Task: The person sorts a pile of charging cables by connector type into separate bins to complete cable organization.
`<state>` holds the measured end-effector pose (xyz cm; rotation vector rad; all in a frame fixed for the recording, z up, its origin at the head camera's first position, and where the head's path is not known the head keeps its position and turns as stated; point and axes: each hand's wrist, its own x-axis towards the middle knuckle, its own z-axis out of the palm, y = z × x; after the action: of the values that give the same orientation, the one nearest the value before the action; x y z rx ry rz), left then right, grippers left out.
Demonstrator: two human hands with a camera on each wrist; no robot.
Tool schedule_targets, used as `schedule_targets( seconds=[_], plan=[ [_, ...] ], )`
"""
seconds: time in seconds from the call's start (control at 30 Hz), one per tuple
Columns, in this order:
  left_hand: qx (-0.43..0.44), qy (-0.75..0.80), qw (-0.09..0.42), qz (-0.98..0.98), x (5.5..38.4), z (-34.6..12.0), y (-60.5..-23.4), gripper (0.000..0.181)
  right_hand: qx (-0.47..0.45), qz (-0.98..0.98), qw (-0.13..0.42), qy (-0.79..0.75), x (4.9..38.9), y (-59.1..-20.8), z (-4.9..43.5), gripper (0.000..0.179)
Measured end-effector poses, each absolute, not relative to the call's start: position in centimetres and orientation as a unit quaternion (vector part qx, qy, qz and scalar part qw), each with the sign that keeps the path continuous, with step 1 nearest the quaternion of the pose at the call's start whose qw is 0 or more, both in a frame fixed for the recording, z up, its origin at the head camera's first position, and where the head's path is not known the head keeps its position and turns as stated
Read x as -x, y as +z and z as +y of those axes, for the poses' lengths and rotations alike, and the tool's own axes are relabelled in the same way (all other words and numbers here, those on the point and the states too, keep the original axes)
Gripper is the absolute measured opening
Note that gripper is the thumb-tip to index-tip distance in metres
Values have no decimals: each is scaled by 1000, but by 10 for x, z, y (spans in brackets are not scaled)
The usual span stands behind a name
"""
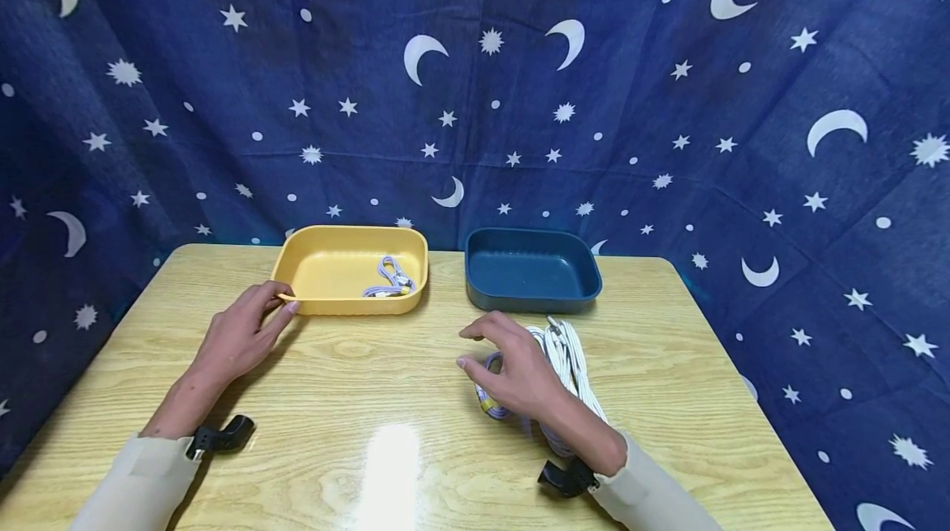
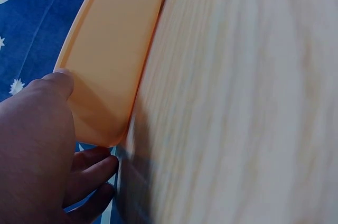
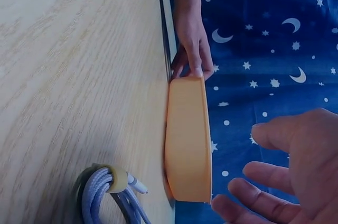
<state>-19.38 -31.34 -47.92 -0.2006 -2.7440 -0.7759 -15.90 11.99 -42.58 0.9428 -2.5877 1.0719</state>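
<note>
At its near left corner, the yellow plastic bin (image 1: pixel 356 307) is gripped by my left hand (image 1: pixel 239 335), thumb against the wall and fingers at the end. A bundled purple cable (image 1: pixel 393 277) lies inside the bin's right side. My right hand (image 1: pixel 518 370) is over the table with thumb and fingers spread apart, nothing between them. Partly hidden behind and under it are a coiled purple cable (image 1: pixel 488 406) and a bundle of white cables (image 1: pixel 571 354). The right wrist view shows a purple cable (image 3: pixel 97 197) with a yellowish strap and a white plug end.
A dark blue bin (image 1: pixel 530 302) stands at the back right of the wooden table (image 1: pixel 319 399), beyond the white cables. Behind the table hangs a blue curtain (image 1: pixel 490 160) with moons and stars. Each wrist wears a black camera mount (image 1: pixel 223 435).
</note>
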Motion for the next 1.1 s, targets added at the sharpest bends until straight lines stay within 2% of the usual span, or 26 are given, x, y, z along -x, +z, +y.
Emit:
schedule_targets(
  seconds=[0.63, 1.1],
  plan=[
    [67, -272, 135, -950, 195, -316, -479, 36, -319, -876, 87, 352, 149, -424, 130, 26],
    [72, -270, 137, -950, 195, -315, -479, 35, -342, -882, 114, 304, 141, -438, 139, 27]
  ],
)
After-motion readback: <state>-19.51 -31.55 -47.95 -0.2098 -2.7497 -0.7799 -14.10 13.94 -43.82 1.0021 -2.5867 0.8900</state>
